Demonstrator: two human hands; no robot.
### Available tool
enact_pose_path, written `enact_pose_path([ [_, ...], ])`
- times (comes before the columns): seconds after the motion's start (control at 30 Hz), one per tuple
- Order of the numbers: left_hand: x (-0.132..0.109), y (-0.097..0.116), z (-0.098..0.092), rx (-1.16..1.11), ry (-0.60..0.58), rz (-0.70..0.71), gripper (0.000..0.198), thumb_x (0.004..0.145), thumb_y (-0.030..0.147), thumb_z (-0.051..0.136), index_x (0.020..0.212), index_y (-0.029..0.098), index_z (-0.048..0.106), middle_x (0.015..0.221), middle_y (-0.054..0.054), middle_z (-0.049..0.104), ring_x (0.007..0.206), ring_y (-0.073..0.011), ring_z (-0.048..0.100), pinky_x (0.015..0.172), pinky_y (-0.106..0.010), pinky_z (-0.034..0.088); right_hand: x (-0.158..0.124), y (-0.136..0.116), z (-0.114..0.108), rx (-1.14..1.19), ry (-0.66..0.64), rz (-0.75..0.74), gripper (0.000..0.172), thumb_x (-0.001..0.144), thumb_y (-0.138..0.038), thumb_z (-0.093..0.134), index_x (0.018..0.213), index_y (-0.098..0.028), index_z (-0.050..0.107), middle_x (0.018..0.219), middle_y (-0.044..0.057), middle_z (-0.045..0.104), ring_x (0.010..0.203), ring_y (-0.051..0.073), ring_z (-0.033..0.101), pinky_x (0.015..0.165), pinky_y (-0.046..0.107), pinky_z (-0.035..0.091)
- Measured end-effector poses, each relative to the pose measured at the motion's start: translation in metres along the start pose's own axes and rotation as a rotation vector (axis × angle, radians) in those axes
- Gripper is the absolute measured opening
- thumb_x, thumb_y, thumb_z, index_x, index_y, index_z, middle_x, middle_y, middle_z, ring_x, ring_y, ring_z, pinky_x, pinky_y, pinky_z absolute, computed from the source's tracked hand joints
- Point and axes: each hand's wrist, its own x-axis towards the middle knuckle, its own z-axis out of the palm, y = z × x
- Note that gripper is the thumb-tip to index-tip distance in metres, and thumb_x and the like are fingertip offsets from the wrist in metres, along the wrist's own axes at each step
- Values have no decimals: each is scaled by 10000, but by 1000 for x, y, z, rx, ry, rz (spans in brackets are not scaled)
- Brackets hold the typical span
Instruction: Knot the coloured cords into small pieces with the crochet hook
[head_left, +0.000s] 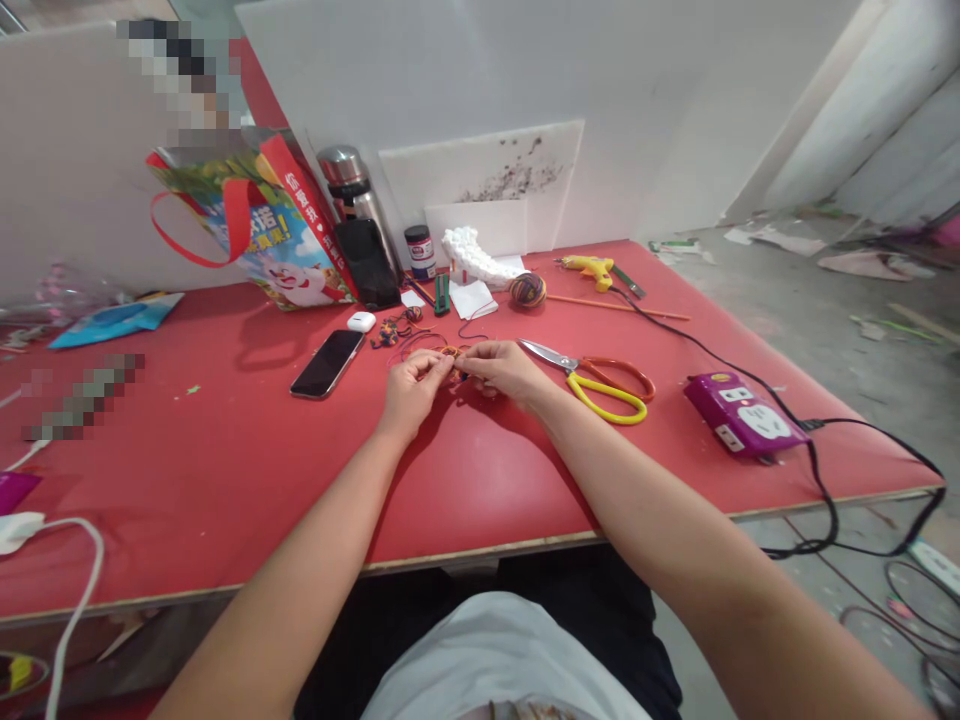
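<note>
- The small multicoloured yarn piece [451,351] was between your fingertips, just above the bench [480,500] and in front of you; your fingers hid most of its shape.
- It looked light and soft, likely to bend and squash rather than break, with little slip against bare skin; its fine loops might have snagged or pulled loose.
- The surest place to take hold was probably the denser part, with thumb and forefinger, not a lone strand.
- Your left hand [412,393] had its grip closed in a thumb-and-forefinger pinch at the piece's near-left edge.
- Your right hand [504,370] pinched it from the other side, the two sets of fingertips almost meeting.
- Loose strands lay just beyond, near the yarn ball [527,290], which looked firmer and apt to roll.
- The scissors [592,382] lay to your right, the phone [328,363] to your left.
</note>
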Motion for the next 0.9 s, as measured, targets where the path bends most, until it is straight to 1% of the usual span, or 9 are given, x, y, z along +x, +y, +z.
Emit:
enact_pose_path([
  [0.07,0,0,0,-24,-5,24,263,728,260,915,590,158,715,908,-47,711,743,-114,597,624,-214,450,-1,-1,0,-12,-9,6,263,755,-277,907,684,-150,689,432,-39,541,397,58,425,372,168,262],
  [0.1,1,0,0,-45,-9,21,276,732,257,914,583,152,707,881,-43,704,707,-100,581,606,-206,442,-1,-1,1,-15,-15,6,255,759,-265,908,691,-146,693,437,-37,547,401,59,434,372,166,269],
  [0.23,0,3,2,-149,-48,-75,238,816,273,860,677,132,730,630,4,620,453,-32,363,448,-184,291,-1,-1,2,-5,-41,1,250,786,-236,897,694,-141,685,473,-39,558,415,55,447,375,163,281],
  [0.3,0,7,3,-205,-68,-128,255,868,270,816,691,121,709,623,5,627,406,-7,299,415,-170,239,-1,-1,2,1,-56,3,272,809,-228,884,678,-144,661,488,-40,562,414,51,445,373,162,278],
  [0.4,-1,13,5,-269,-74,-177,344,930,249,760,641,118,628,673,-8,667,381,11,297,386,-155,214,0,0,3,2,-85,17,303,842,-245,872,676,-149,637,495,-37,571,409,46,438,374,160,274],
  [0.53,0,15,6,-303,-71,-214,392,997,221,689,629,119,598,591,7,633,344,5,295,374,-149,240,0,0,3,-19,-152,59,303,878,-263,853,705,-149,632,502,-27,592,415,50,445,390,154,287],
  [0.7,4,15,2,-323,-13,-198,406,976,215,730,635,135,525,603,13,654,346,8,332,374,-134,219,-3,-5,3,-78,-205,114,286,944,-165,746,690,-151,615,451,-38,542,382,46,381,387,153,268],
  [0.8,7,16,-3,-328,28,-165,414,981,210,714,642,148,486,570,43,606,347,10,321,383,-127,212,-6,-9,2,-102,-220,122,269,943,-148,742,696,-141,635,459,-32,548,397,46,400,394,143,275],
  [0.9,8,17,-6,-306,11,-138,434,948,254,755,630,154,477,567,45,594,358,3,346,390,-136,234,-8,-10,1,-113,-218,116,257,935,-137,746,697,-136,648,462,-20,566,403,51,425,395,144,294],
])
